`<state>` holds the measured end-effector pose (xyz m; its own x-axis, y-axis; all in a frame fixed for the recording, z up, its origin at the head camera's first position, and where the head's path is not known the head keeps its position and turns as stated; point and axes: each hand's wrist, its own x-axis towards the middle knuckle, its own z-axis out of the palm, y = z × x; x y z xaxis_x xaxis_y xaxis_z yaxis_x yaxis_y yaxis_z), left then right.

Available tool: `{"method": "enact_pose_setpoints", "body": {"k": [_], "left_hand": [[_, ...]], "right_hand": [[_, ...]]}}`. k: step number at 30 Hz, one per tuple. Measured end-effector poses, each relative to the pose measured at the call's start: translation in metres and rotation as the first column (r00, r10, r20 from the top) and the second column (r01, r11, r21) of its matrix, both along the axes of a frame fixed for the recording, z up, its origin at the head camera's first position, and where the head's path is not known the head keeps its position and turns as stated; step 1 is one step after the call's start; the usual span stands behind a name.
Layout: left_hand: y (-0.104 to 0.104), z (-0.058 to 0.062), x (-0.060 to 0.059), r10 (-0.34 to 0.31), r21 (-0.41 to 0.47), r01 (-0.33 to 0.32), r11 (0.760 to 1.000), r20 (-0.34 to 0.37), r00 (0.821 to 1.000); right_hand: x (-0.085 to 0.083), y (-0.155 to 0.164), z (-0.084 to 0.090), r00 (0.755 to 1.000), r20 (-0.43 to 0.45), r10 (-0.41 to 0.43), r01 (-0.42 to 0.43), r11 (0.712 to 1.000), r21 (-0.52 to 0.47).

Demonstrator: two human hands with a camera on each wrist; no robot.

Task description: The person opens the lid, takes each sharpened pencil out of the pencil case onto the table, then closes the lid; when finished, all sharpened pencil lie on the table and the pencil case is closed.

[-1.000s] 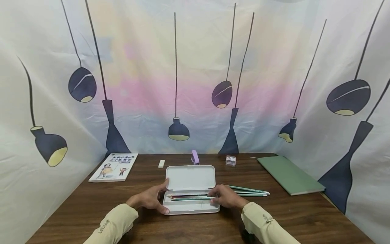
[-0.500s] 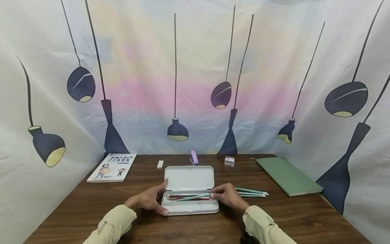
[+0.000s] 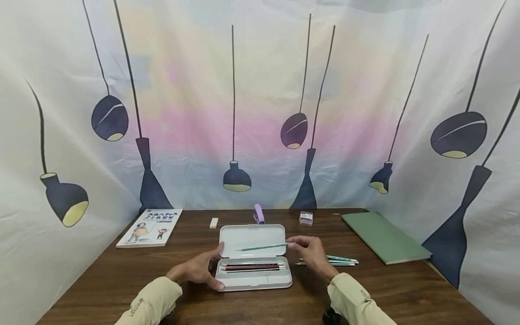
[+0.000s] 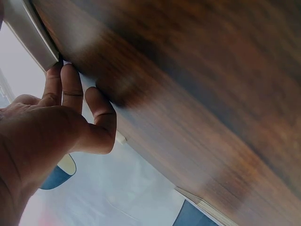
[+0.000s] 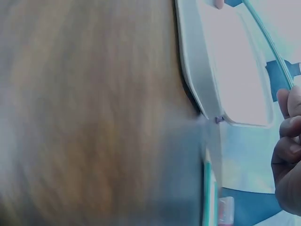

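Note:
A white pencil case [image 3: 243, 283] lies with its lid raised at the middle of the table. Several pencils [image 3: 252, 267], dark and red among them, lie in its rear compartment. My left hand [image 3: 199, 268] holds the case's left end, thumb at the front corner and index finger by the lid. Between thumb and fingertips, my right hand [image 3: 310, 253] pinches a green pencil [image 3: 260, 247] above the case, in front of the lid; the right wrist view also shows this pencil [image 5: 267, 35]. More green pencils [image 3: 341, 262] lie on the table beyond the right hand.
A white picture book [image 3: 150, 228] lies at the back left and a green notebook [image 3: 386, 237] at the right. Behind the case are a white eraser [image 3: 213, 223], a purple stapler [image 3: 258, 214] and a small clear box [image 3: 306, 219]. A lamp-printed cloth hangs behind the table.
My right hand has lifted the green pencil up out of the pencil case and moved it slightly away from me, in front of the lid. My left hand stays on the case.

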<state>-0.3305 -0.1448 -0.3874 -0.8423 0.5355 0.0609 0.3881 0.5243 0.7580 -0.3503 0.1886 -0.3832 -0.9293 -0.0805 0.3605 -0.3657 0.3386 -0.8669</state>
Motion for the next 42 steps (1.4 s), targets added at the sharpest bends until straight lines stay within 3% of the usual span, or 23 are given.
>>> {"method": "enact_pose_setpoints", "body": {"k": [7, 12, 24, 32, 42], "left_hand": [[-0.001, 0.000, -0.001, -0.004, 0.000, 0.004, 1.000, 0.003, 1.000], [-0.001, 0.000, -0.002, -0.004, -0.005, 0.004, 1.000, 0.001, 1.000], [0.000, -0.002, -0.004, -0.007, 0.007, 0.007, 1.000, 0.015, 1.000], [0.000, -0.002, -0.002, -0.026, 0.032, 0.025, 0.999, 0.026, 0.999], [0.000, -0.002, -0.003, -0.030, 0.030, 0.029, 0.999, 0.014, 0.999]], "right_hand": [[-0.002, 0.009, 0.011, 0.999, -0.018, -0.040, 0.039, 0.998, -0.043], [-0.003, 0.024, 0.013, 0.997, -0.020, -0.077, 0.077, 0.997, -0.017], [0.002, 0.105, 0.014, 0.975, 0.062, -0.214, 0.198, 0.961, 0.194], [0.003, 0.147, 0.001, 0.954, 0.154, -0.257, 0.214, 0.944, 0.250], [-0.005, 0.158, -0.014, 0.939, 0.209, -0.272, 0.211, 0.939, 0.272]]}}
